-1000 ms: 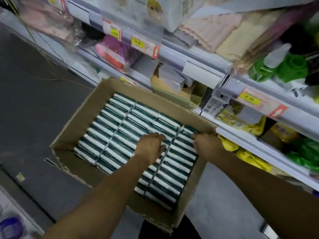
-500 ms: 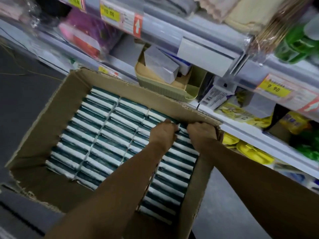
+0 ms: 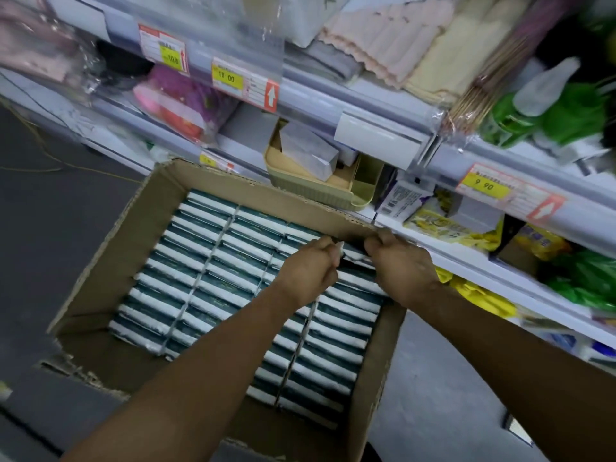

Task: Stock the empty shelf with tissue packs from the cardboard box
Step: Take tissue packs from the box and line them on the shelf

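1. Your two forearms reach in from the near edge of the open brown cardboard box [image 3: 100, 278], which is still packed almost full with rows of dark green and white tissue packs [image 3: 206, 261]; none has reached a shelf yet.
2. A second ago your hands lay apart on the packs. Now they have closed in at the far right corner of the box, so the first pack is coming loose.
3. Your left hand [image 3: 308, 270] is curled, fingers pinching the white edge of a pack there.
4. Your right hand [image 3: 400, 265] curls beside it, fingertips dug down by the box's far wall; whether it has the same pack, I cannot tell.
5. Beyond the far wall sits the white metal store shelf [image 3: 466, 261].
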`<state>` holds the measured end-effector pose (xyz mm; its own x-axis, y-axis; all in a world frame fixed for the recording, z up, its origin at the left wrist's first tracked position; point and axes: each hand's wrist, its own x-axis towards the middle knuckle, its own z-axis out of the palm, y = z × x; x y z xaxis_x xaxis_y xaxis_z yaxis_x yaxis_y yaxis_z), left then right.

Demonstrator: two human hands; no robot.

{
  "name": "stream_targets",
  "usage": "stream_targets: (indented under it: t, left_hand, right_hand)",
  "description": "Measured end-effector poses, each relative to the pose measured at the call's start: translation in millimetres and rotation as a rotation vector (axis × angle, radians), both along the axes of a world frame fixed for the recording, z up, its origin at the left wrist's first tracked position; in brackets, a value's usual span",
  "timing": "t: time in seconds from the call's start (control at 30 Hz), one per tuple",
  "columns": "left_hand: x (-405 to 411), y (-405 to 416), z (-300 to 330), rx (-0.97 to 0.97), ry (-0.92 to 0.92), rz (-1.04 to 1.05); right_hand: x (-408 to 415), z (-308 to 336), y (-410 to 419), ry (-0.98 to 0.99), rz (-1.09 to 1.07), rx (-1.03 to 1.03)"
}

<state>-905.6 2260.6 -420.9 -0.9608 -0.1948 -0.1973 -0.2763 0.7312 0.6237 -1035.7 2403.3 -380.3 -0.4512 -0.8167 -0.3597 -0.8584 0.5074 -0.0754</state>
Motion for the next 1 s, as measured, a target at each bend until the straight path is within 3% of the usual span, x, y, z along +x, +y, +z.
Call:
stream_targets:
  t: [0.1, 0.23, 0.43, 0.57, 0.7, 0.87, 1.0]
  left_hand:
    - [15.9, -3.2, 19.6, 0.202, 0.022, 0.173]
    - [32.6, -8.1, 56.4, 0.386, -0.047, 0.345]
    - [52.8, 1.9, 113.1, 0.232, 0.143, 0.562]
    - [64.6, 7.5, 150.8, 0.030, 0.074, 0.626]
    - [73.2, 5.0, 190.9, -0.018, -0.032, 0.609]
    - [70.9, 19.4, 244.7, 0.397, -0.082, 0.786]
    - [75.1, 30.7, 277.6, 0.640, 0.121, 0.773]
  right_hand:
    - [-6.1, 13.2, 10.7, -0.135, -0.025, -0.298]
    - [-2.9, 41.7, 17.8, -0.401, -0.226, -0.403]
    - [24.4, 84.7, 30.5, -0.645, -0.397, -0.599]
    - [46.1, 125.6, 45.0, -0.672, -0.397, -0.692]
    - [69.8, 169.2, 60.3, -0.504, -0.226, -0.767]
    - [95.3, 207.3, 64.1, -0.146, 0.112, -0.760]
    - [105.4, 230.6, 65.9, 0.181, 0.307, -0.716]
